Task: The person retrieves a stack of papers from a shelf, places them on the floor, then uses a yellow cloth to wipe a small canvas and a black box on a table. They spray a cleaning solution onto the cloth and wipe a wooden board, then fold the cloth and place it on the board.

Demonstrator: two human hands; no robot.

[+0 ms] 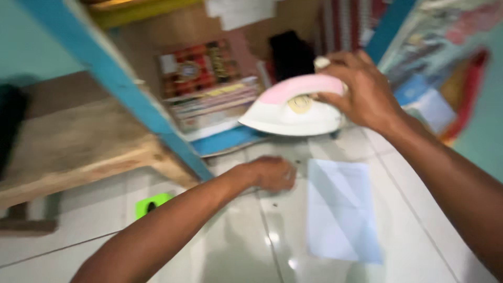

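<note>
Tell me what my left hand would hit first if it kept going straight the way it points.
Probably the white paper on the floor, just right of the left hand. Depth is unclear, so it might pass beyond the sheet's top edge.

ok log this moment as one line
right hand: holds pink-and-white iron | left hand: fist on tiled floor | white paper: flat on floor

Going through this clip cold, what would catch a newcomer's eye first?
First the white and pink clothes iron, held off the floor near the top centre by the right hand. Below it a pale sheet of paper lies flat on the glossy tiled floor, with the left hand pressed down just beside it.
</note>
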